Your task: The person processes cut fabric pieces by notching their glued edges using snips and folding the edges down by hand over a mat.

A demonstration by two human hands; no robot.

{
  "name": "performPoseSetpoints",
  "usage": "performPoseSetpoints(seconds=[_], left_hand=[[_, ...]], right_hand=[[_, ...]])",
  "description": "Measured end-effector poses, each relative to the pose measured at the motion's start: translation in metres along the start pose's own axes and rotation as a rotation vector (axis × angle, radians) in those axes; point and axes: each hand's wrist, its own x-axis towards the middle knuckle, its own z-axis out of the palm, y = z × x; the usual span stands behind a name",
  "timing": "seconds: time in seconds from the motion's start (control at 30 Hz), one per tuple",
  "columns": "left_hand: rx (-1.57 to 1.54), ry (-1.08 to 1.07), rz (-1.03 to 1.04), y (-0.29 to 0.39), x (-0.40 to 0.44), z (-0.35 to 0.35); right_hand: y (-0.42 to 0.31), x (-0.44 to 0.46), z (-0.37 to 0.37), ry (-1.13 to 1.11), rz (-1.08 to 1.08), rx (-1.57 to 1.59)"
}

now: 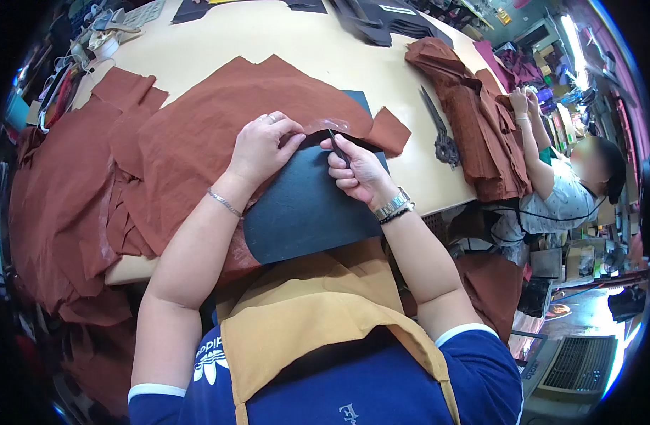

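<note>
In the head view, a rust-brown cloth piece (219,120) lies spread over a dark blue-grey sheet (304,212) with a curved edge. My left hand (265,145) is closed, thumb and fingers pinching the cloth's near edge. My right hand (360,173) is wrapped around a slim black-handled tool (340,152). Its thin, pointed tip is at the cloth edge, beside a shiny clear patch (332,126). The tool's exact kind cannot be made out. Just right of that patch lies a narrow cloth flap (389,132).
Large scissors (442,134) lie on the pale table (382,71), beside a stack of brown cloth (481,127). Another person (559,184) works at the right. More brown cloth (63,191) hangs over the left edge. Dark pieces (389,21) lie at the back.
</note>
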Motion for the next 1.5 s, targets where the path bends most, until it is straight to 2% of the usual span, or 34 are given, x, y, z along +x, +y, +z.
performPoseSetpoints(seconds=[0.2,0.4,1.23,1.33,1.43,1.5], left_hand=[[0.000,0.009,0.020,0.001,0.000,0.000],[-0.012,0.008,0.017,-0.001,0.001,0.000],[0.007,-0.007,-0.004,0.002,0.000,-0.002],[-0.001,-0.023,-0.028,0.000,0.000,0.000],[-0.040,-0.079,-0.082,-0.002,0.002,-0.003],[-0.174,-0.309,-0.214,0.009,0.008,-0.024]], right_hand=[[-0.006,0.001,0.007,-0.021,0.075,0.059],[-0.001,-0.004,0.007,0.014,0.017,-0.033],[-0.003,0.004,0.008,0.003,0.033,-0.026],[0.006,-0.014,0.008,0.002,-0.047,-0.019],[0.003,-0.041,0.007,0.167,-0.404,-0.281],[-0.014,-0.052,-0.021,0.392,-0.585,-0.603]])
